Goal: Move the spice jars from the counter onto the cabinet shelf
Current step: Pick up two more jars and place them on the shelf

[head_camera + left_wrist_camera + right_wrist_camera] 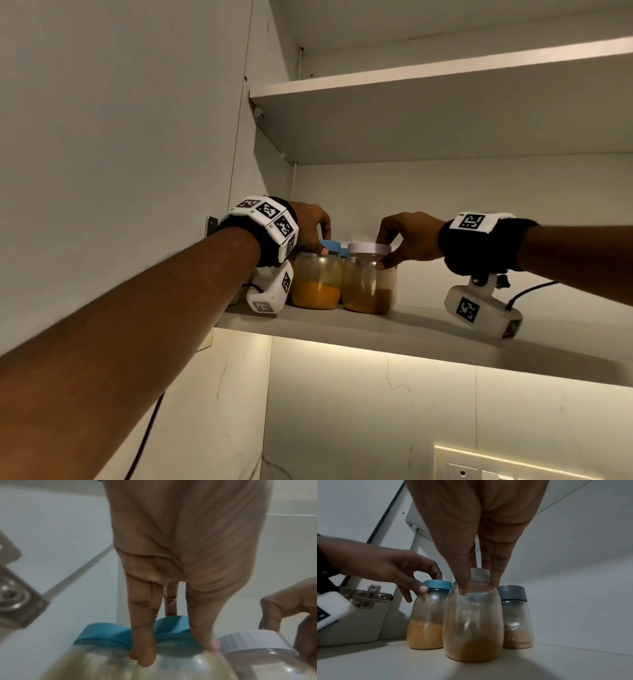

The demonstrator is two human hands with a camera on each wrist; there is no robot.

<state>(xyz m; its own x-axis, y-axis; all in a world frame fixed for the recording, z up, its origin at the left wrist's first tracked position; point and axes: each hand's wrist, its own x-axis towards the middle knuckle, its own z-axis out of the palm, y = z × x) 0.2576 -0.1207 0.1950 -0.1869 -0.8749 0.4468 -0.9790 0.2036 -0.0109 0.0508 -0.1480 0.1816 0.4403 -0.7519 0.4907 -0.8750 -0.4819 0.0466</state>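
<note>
On the cabinet shelf (428, 330), near its left end, three spice jars are seen standing upright. The blue-lidded jar (426, 615) with yellow powder is pinched just under its lid by the left hand (310, 224). Just beside it, the white-lidded jar (473, 622) is pinched at the neck by the right hand (409, 236). A grey-lidded jar (516, 616) is placed behind, untouched.
</note>
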